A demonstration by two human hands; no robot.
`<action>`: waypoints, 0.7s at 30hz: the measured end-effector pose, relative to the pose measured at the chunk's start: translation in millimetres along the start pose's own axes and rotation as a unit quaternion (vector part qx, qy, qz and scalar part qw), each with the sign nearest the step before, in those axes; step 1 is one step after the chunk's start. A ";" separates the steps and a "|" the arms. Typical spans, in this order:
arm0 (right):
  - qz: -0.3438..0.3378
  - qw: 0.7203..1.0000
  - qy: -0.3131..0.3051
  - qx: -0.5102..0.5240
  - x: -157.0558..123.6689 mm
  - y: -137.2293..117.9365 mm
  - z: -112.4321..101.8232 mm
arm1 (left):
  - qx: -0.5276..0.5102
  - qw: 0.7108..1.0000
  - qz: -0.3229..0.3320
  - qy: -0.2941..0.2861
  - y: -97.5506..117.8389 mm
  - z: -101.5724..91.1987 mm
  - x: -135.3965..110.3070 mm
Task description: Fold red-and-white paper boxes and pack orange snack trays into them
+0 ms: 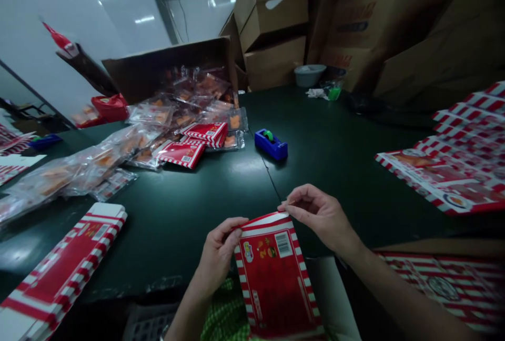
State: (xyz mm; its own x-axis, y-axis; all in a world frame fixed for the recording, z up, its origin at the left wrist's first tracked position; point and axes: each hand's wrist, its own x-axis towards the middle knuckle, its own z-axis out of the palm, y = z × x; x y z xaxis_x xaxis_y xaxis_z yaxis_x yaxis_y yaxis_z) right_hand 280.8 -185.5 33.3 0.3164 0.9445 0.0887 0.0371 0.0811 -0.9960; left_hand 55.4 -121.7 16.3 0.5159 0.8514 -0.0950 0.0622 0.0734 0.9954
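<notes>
Head view: a flat red-and-white striped paperboard carton point(274, 283) is being held by its upper edge between the left hand point(219, 259) and the right hand point(321, 217), just off the near edge of a dark green tabletop point(189, 241). The left fingers point(236, 224) are being closed on the carton's upper left corner, while the right fingers point(298, 201) are being pinched on its upper right corner, seemingly so that the printed face with its barcode label point(283, 244) is being kept turned up and in view. Its lower end is being carried over green checked fabric point(224, 312) at the person's lap, apparently for support. Further flat striped cartons point(445, 172) are being kept in a pile at right, and another point(65, 262) is lying at left, seemingly within reach. Clear plastic packets of orange goods point(173, 114) are spilling from a tipped brown cardboard box point(165, 70), with a blue tape dispenser point(271, 143) sitting just beside them.
</notes>
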 end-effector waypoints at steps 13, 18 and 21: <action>-0.008 0.979 -0.139 -0.147 -7.6 -11.3 -0.3 | -0.061 0.996 -0.045 -0.051 -14.4 -4.1 -4.4; -0.058 0.985 -0.024 -0.162 -33.6 11.3 6.8 | -0.049 0.996 -0.055 -0.048 -19.4 -4.6 -3.3; -0.061 0.987 0.023 -0.146 -40.7 27.9 9.4 | 0.076 0.995 0.040 -0.042 -17.8 0.9 0.7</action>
State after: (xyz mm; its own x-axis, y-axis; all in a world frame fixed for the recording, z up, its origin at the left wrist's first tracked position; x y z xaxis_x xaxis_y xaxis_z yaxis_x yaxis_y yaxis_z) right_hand 260.1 -218.7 1.7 0.3345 0.9177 0.2144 0.3464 0.0919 -0.9336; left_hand 55.5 -122.9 -1.5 0.5934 0.8046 -0.0236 0.1442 -0.0774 0.9865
